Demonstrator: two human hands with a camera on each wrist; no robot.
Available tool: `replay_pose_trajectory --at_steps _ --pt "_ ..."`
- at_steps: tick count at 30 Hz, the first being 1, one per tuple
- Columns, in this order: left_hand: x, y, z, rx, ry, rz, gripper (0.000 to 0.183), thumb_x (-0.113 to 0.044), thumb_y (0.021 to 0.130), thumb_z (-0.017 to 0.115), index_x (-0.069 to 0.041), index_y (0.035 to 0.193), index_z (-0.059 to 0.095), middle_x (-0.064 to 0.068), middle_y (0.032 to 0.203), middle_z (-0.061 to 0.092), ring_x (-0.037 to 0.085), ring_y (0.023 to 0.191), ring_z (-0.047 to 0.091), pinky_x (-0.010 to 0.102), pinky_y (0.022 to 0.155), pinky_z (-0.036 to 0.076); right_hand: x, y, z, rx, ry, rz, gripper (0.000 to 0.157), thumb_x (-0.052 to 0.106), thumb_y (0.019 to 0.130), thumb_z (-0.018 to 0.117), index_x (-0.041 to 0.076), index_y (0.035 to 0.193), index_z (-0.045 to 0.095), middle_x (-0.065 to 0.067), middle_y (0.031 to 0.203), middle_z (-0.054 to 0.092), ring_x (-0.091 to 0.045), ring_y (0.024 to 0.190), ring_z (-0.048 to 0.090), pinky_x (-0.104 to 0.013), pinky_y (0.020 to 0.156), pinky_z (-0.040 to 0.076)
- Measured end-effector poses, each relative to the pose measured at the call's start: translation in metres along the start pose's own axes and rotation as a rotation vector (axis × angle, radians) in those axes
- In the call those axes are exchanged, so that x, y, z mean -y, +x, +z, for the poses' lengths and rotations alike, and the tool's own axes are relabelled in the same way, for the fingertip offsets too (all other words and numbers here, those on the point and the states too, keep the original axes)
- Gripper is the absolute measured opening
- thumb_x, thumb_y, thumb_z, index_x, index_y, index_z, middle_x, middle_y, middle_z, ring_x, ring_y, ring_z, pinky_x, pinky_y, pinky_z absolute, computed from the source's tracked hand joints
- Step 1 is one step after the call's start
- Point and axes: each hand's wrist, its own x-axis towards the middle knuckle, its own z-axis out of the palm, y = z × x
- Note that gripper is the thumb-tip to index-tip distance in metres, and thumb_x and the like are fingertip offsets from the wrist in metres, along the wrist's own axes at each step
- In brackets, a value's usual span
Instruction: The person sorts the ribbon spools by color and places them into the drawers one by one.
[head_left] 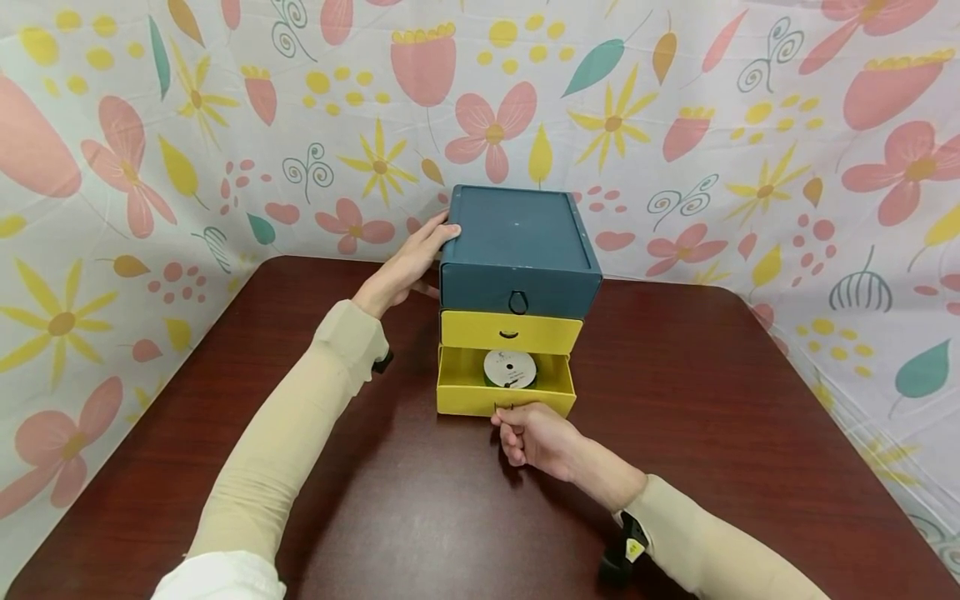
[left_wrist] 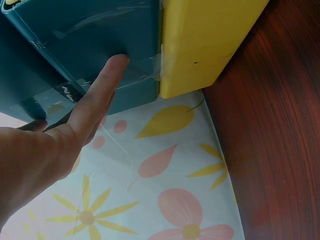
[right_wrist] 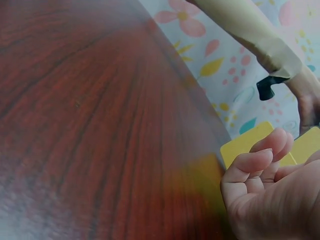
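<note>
A stacked drawer cabinet stands on the table, with a dark blue top and yellow drawers beneath. Its bottom yellow drawer is pulled out. Inside lies a round spool-like thing with a white printed face, a centre hole and a green edge. My right hand pinches the small pull on that drawer's front, fingers curled. Against the cabinet's left side rests my left hand, its thumb over the top edge. In the left wrist view, straight fingers of this hand press the blue side wall.
The middle yellow drawer is closed, and the blue top drawer has a dark loop pull. All of it stands on a dark red-brown wooden table. A flower-patterned cloth hangs close behind the cabinet.
</note>
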Motion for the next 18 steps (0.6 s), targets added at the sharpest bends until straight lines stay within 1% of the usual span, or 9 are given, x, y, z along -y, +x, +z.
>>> replay_pose_trajectory --at_steps 8,14,18 --pt "0.0 -0.001 0.0 -0.005 0.0 -0.008 0.07 -0.063 0.092 0.045 -0.045 0.152 0.015 0.0 0.152 0.033 0.025 0.125 0.048 0.05 0.08 0.057 0.004 0.007 -0.004 -0.01 0.018 0.002 0.022 0.017 0.104 0.039 0.007 0.09 0.052 0.007 0.054 0.048 -0.008 0.047 0.042 -0.021 0.052 0.036" --pt "0.001 -0.001 0.001 -0.004 -0.003 0.005 0.07 -0.062 0.092 0.045 -0.043 0.153 0.015 0.002 0.151 0.035 0.026 0.125 0.048 0.05 0.079 0.057 0.007 0.013 -0.006 -0.018 0.025 -0.005 0.02 0.016 0.103 0.038 0.006 0.093 0.051 0.007 0.054 0.046 -0.008 0.047 0.042 -0.022 0.053 0.034" --pt "0.001 0.0 0.001 -0.007 0.004 0.002 0.069 -0.063 0.092 0.045 -0.045 0.152 0.016 0.001 0.15 0.036 0.026 0.124 0.049 0.05 0.078 0.057 0.009 0.018 -0.008 -0.028 0.032 0.006 0.02 0.016 0.103 0.037 0.006 0.093 0.051 0.007 0.054 0.046 -0.009 0.047 0.042 -0.022 0.053 0.033"
